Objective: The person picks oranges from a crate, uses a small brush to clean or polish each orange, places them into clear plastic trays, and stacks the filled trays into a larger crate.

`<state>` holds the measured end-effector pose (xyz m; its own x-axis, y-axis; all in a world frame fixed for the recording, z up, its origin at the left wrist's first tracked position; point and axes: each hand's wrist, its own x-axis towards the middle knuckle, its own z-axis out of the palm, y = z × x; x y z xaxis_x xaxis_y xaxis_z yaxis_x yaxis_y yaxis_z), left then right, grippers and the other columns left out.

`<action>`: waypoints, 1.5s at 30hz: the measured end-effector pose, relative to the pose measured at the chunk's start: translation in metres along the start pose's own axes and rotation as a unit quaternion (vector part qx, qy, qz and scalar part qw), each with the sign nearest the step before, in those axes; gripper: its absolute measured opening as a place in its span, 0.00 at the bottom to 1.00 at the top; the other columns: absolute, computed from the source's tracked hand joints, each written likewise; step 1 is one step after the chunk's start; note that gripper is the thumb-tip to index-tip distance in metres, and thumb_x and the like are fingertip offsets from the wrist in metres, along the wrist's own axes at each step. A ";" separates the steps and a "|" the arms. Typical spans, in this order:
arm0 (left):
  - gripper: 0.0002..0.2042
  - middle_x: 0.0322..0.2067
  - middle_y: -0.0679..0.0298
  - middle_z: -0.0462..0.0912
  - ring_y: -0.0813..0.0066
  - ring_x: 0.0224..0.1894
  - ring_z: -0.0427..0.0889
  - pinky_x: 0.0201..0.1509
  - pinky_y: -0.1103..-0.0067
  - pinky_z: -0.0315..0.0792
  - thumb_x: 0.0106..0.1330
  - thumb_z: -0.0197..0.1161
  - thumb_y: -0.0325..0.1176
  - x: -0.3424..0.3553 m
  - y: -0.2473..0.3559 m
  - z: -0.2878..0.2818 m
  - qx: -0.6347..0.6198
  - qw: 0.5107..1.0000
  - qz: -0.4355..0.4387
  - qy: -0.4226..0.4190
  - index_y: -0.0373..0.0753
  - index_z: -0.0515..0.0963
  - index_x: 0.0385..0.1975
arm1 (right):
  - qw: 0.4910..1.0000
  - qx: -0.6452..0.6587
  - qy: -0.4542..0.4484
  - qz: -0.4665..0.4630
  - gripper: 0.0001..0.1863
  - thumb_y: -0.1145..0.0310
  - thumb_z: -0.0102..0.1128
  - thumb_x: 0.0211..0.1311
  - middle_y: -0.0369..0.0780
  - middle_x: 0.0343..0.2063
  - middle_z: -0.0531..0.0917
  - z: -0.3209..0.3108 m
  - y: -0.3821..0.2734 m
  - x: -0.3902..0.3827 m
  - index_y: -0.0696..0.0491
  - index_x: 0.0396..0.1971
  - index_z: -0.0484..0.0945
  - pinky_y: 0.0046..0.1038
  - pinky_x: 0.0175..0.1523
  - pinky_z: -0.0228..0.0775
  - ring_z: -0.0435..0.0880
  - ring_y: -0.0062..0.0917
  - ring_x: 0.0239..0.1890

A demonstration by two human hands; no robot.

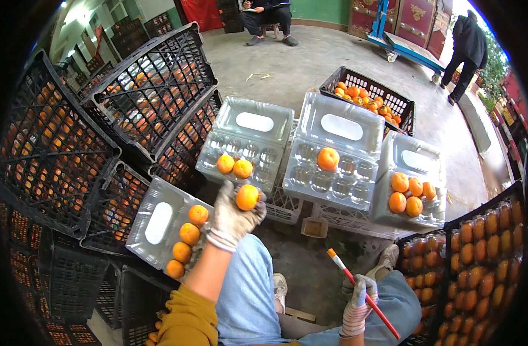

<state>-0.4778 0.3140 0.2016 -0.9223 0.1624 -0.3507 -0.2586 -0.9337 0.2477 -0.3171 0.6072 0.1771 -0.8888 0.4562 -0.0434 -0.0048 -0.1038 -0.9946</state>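
Observation:
My left hand point(235, 214), in a soiled whitish work glove, grips a round orange fruit point(248, 197) above my left knee. My right hand point(361, 297), gloved with a striped cuff, holds a paintbrush point(377, 314) with a red handle. Its pale bristles point up and left. Ahead, a clear plastic clamshell box point(265, 109) lies open with two fruits in its cups. The middle clamshell box point(359, 109) contains one fruit point(328, 158), and the right one point(416, 144) several. Beside my left forearm, another open clamshell box point(140, 230) holds a row of fruits.
Black crates point(154, 86) full of fruit are stacked at left. Packed fruit crates point(483, 254) stand at right. Behind the boxes is an open fruit crate point(405, 109). A small tub point(314, 227) sits ahead. Farther off are a seated person point(268, 20), a blue cart point(411, 49) and someone standing point(467, 49).

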 end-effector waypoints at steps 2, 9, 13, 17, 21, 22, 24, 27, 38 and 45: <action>0.18 0.41 0.53 0.72 0.62 0.40 0.73 0.38 0.73 0.72 0.54 0.61 0.42 -0.013 -0.033 0.000 0.013 0.997 -0.014 -0.069 0.40 0.71 0.42 | 1.000 0.001 -0.009 -0.018 0.13 0.61 0.53 0.57 0.38 0.18 0.76 0.006 -0.006 -0.002 0.58 0.30 0.73 0.20 0.28 0.67 0.73 0.19 0.19; 0.23 0.36 0.55 0.75 0.66 0.33 0.76 0.33 0.77 0.74 0.57 0.55 0.51 -0.024 -0.112 -0.014 0.025 0.983 -0.184 -0.016 0.37 0.70 0.42 | 0.994 -0.048 -0.044 -0.091 0.10 0.65 0.51 0.59 0.39 0.20 0.78 0.007 -0.020 -0.004 0.57 0.31 0.72 0.19 0.28 0.68 0.76 0.20 0.21; 0.25 0.34 0.57 0.76 0.67 0.30 0.76 0.30 0.77 0.73 0.58 0.51 0.56 -0.029 -0.135 -0.018 0.098 0.977 -0.188 -0.007 0.37 0.70 0.42 | 0.995 -0.026 -0.056 -0.078 0.08 0.68 0.52 0.58 0.39 0.23 0.80 0.006 -0.022 -0.004 0.57 0.31 0.74 0.19 0.32 0.70 0.77 0.19 0.24; 0.25 0.33 0.57 0.76 0.67 0.29 0.76 0.27 0.77 0.70 0.59 0.50 0.55 -0.033 -0.147 -0.021 0.133 0.970 -0.201 -0.017 0.37 0.70 0.42 | 0.997 -0.012 -0.051 -0.060 0.07 0.71 0.54 0.55 0.36 0.21 0.79 0.003 -0.008 -0.001 0.58 0.30 0.77 0.17 0.31 0.68 0.75 0.15 0.23; 0.26 0.36 0.53 0.75 0.68 0.29 0.75 0.28 0.77 0.69 0.61 0.46 0.54 -0.028 -0.143 -0.028 0.038 0.970 -0.238 -0.007 0.36 0.67 0.45 | 0.995 -0.030 -0.056 -0.078 0.07 0.71 0.53 0.56 0.37 0.21 0.80 0.009 -0.008 -0.001 0.58 0.30 0.77 0.17 0.30 0.68 0.76 0.16 0.23; 0.26 0.37 0.53 0.75 0.68 0.29 0.75 0.28 0.77 0.69 0.61 0.46 0.54 -0.027 -0.143 -0.030 0.050 0.974 -0.221 0.000 0.36 0.66 0.46 | 0.994 -0.033 -0.052 -0.087 0.07 0.71 0.53 0.56 0.37 0.21 0.80 0.011 -0.011 -0.002 0.58 0.30 0.77 0.18 0.31 0.68 0.76 0.16 0.23; 0.25 0.38 0.52 0.75 0.67 0.30 0.74 0.28 0.77 0.69 0.61 0.47 0.53 -0.024 -0.147 -0.027 0.100 0.979 -0.179 0.021 0.35 0.65 0.47 | 0.996 -0.006 -0.057 -0.074 0.07 0.71 0.52 0.56 0.38 0.22 0.80 0.013 -0.013 -0.003 0.57 0.31 0.76 0.19 0.32 0.69 0.77 0.17 0.23; 0.22 0.38 0.54 0.75 0.68 0.31 0.75 0.30 0.78 0.71 0.57 0.57 0.45 -0.021 -0.142 -0.023 0.148 0.979 -0.139 -0.023 0.36 0.66 0.46 | 0.997 -0.011 -0.053 -0.058 0.07 0.71 0.52 0.57 0.39 0.23 0.80 0.018 -0.011 0.002 0.57 0.31 0.76 0.19 0.34 0.69 0.77 0.17 0.25; 0.30 0.44 0.57 0.74 0.61 0.49 0.70 0.53 0.69 0.61 0.44 0.65 0.52 0.079 0.001 0.006 0.927 0.162 0.285 0.183 0.41 0.70 0.45 | 1.000 0.019 -0.006 0.002 0.10 0.67 0.54 0.57 0.39 0.23 0.79 0.013 0.005 0.007 0.58 0.32 0.74 0.19 0.34 0.70 0.77 0.19 0.25; 0.30 0.50 0.57 0.68 0.60 0.56 0.63 0.56 0.64 0.56 0.47 0.61 0.54 0.108 -0.009 0.001 0.944 0.116 0.226 0.213 0.41 0.69 0.47 | 1.000 0.005 0.014 0.005 0.10 0.67 0.53 0.57 0.39 0.22 0.79 0.018 0.012 0.013 0.58 0.32 0.74 0.19 0.32 0.70 0.76 0.18 0.23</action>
<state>-0.5754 0.3399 0.1621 -0.9703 -0.1726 0.1697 -0.1845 0.9812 -0.0572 -0.3366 0.5960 0.1661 -0.8761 0.4789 -0.0551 -0.0015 -0.1170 -0.9931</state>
